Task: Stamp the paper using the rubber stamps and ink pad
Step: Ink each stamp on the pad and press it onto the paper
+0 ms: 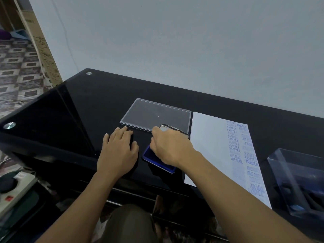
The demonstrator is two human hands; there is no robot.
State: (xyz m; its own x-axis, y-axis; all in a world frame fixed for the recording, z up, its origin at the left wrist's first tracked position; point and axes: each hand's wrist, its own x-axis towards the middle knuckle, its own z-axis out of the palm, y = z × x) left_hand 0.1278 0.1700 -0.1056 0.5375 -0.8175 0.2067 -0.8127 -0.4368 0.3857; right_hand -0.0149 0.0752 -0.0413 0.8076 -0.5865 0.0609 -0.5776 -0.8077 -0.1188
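A: Where is the ink pad [149, 156]?
B: Near the black surface's [87, 106] front edge, under the right hand [170, 146]. Its fingers curl down over the pad; whether they hold a stamp cannot be told.
A: And the left hand [117, 151]?
B: It lies flat at the pad's 9 o'clock, fingers spread, holding nothing. The stamped paper [210, 146] lies at 3 o'clock, and a clear lid [156, 113] at 12.

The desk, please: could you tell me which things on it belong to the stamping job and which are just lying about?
Job: ink pad, under the right hand; paper, already stamped blue; clear box, dark items inside, perhaps stamps.
Lying about: flat clear lid; power strip, off the desk.
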